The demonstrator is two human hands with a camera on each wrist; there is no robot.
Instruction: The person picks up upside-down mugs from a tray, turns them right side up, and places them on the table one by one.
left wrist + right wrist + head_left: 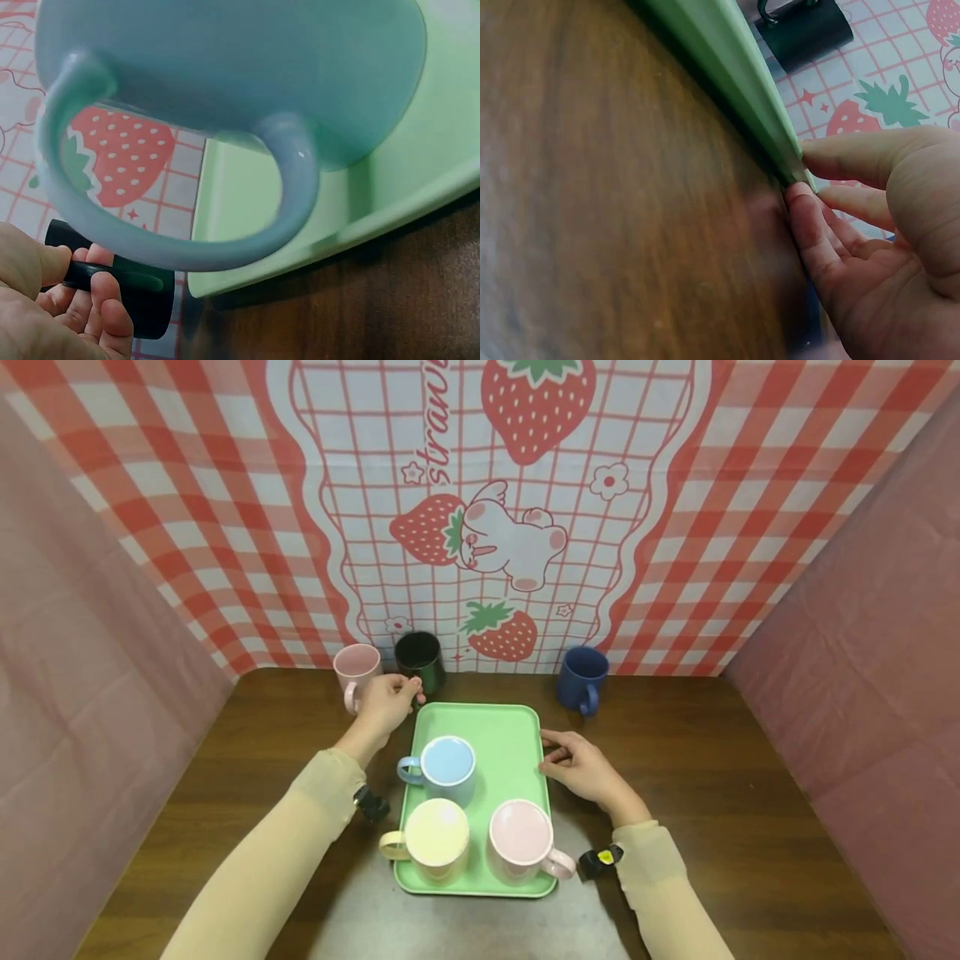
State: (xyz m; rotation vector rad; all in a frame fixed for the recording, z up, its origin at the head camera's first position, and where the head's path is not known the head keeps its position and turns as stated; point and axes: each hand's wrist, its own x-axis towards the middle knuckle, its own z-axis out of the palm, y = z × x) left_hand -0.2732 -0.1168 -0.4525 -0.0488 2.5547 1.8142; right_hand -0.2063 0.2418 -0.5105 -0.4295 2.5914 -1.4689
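My left hand (386, 702) is at the back left, by a dark green mug (431, 668). In the left wrist view its thumb and fingers pinch that mug's handle (124, 278). On the right, my right hand (585, 768) holds the side rim of a light green tray (506, 735), fingertips right at the edge in the right wrist view. On the tray stand a light blue mug (453, 787), a pale yellow mug (438, 864) and a pale pink mug (517, 864). The blue and yellow mugs' handles point left, the pink one's right.
Another pink mug (357, 662) stands behind the left hand, close beside the dark green one. A dark blue mug (580, 681) stands at the back right of the wooden table (712, 802). A strawberry-print checked cloth (637, 585) hangs along the table's back edge.
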